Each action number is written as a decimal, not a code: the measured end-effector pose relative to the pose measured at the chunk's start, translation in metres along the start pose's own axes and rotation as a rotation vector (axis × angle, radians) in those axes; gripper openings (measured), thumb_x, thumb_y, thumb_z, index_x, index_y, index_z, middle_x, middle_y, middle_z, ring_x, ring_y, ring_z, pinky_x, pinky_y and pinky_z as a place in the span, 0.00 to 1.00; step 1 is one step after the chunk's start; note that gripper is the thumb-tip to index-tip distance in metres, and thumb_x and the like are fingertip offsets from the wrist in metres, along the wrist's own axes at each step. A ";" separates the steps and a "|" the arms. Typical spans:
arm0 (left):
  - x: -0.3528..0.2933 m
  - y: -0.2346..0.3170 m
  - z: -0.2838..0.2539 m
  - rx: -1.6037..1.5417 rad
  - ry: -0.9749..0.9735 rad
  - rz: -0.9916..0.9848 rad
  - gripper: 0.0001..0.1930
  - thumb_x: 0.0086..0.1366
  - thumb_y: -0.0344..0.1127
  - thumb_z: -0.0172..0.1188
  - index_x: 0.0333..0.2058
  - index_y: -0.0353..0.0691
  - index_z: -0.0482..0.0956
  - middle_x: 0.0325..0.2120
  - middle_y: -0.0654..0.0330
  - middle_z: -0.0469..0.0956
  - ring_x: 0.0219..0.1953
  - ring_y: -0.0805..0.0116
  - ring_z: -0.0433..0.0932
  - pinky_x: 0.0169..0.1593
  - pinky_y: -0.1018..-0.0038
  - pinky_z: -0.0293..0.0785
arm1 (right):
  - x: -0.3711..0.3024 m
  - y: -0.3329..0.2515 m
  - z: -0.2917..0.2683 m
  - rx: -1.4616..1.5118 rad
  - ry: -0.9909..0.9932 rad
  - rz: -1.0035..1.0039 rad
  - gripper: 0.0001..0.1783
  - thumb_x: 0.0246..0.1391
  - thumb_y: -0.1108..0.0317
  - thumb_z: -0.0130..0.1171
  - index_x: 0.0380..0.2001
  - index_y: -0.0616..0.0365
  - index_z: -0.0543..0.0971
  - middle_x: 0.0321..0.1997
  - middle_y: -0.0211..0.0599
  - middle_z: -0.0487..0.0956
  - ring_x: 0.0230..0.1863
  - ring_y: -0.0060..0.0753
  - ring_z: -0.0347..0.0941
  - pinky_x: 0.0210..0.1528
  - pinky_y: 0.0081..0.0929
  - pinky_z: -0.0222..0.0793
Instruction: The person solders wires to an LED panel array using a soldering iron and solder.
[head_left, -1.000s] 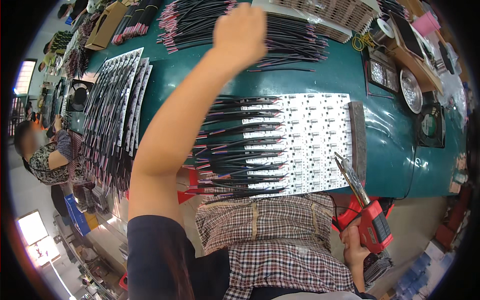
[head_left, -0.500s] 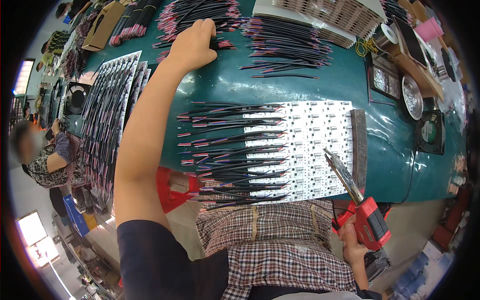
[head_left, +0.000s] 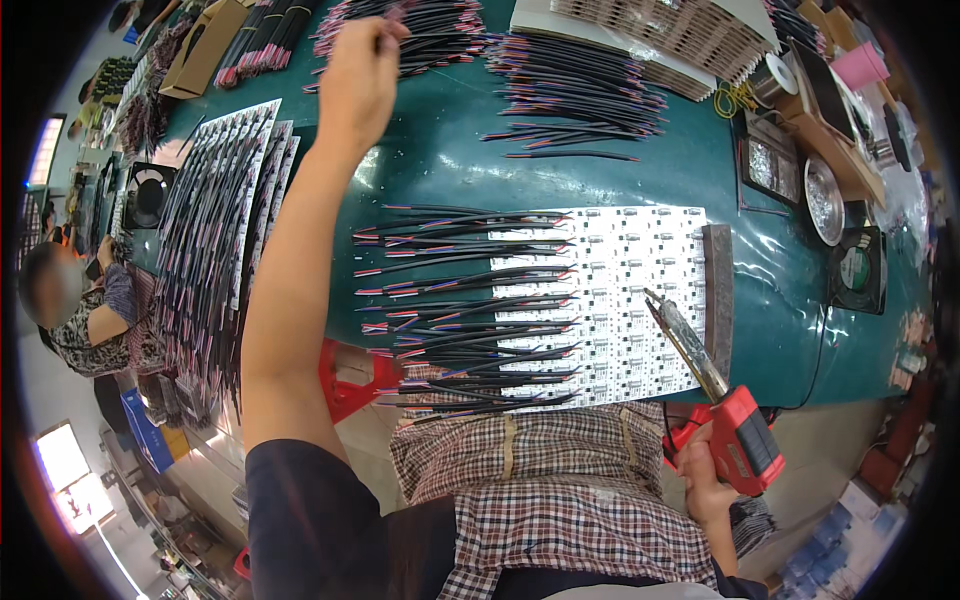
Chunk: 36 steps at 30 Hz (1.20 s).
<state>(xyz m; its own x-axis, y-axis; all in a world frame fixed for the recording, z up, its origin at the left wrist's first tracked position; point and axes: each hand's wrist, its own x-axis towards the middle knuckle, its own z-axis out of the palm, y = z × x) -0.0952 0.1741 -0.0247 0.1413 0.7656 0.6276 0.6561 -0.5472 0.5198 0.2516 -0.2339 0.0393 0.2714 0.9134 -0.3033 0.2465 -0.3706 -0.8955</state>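
Observation:
My left hand [head_left: 362, 85] is closed at the pile of black cables [head_left: 440, 35] with pink and red ends. Pinkish cable tips show blurred above its fingers; most of what it grips is hidden. My right hand [head_left: 703, 478] grips the red handle of a soldering gun [head_left: 745, 440]. The iron's tip points up and left over the white circuit board panel [head_left: 640, 270]. Black cables [head_left: 450, 298] lie in rows across the panel's left part, their free ends sticking out leftward. A dark bar [head_left: 717, 300] lies along the panel's right edge.
More cables [head_left: 575, 90] lie beyond the panel, before stacked boards [head_left: 660, 25]. At left stand cabled panels [head_left: 220, 190] and a small fan [head_left: 148, 195]. A metal bowl [head_left: 823, 195], solder spool [head_left: 772, 75] and another fan [head_left: 858, 270] are right. A co-worker [head_left: 95, 310] sits left.
My left hand has moved a little away and left, and several loose cables beside it are gone from the table. My right hand with the soldering gun has barely moved.

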 end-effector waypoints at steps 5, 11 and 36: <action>0.011 0.019 -0.026 -0.577 0.234 -0.162 0.14 0.76 0.35 0.52 0.51 0.32 0.75 0.33 0.62 0.80 0.32 0.78 0.76 0.41 0.81 0.74 | 0.006 -0.001 0.000 0.029 0.044 -0.027 0.13 0.64 0.64 0.56 0.40 0.65 0.71 0.19 0.28 0.67 0.18 0.17 0.61 0.21 0.20 0.57; -0.006 0.027 -0.020 -0.598 0.243 -0.271 0.14 0.75 0.37 0.54 0.51 0.31 0.76 0.35 0.59 0.81 0.36 0.73 0.81 0.45 0.77 0.77 | 0.017 -0.015 0.003 0.121 0.062 -0.085 0.13 0.63 0.66 0.56 0.41 0.65 0.71 0.20 0.29 0.68 0.15 0.19 0.60 0.20 0.21 0.58; 0.002 0.026 0.022 0.565 -0.276 -0.081 0.17 0.63 0.45 0.65 0.44 0.39 0.79 0.39 0.47 0.82 0.44 0.44 0.80 0.46 0.56 0.75 | 0.027 -0.028 0.008 0.182 0.120 -0.009 0.08 0.62 0.69 0.56 0.35 0.63 0.71 0.19 0.29 0.67 0.16 0.19 0.61 0.20 0.21 0.60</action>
<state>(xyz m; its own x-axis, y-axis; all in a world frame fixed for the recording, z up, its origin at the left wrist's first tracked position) -0.0620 0.1691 -0.0228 0.2115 0.8971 0.3878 0.9521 -0.2788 0.1257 0.2447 -0.1975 0.0538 0.3814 0.8859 -0.2639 0.0806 -0.3163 -0.9452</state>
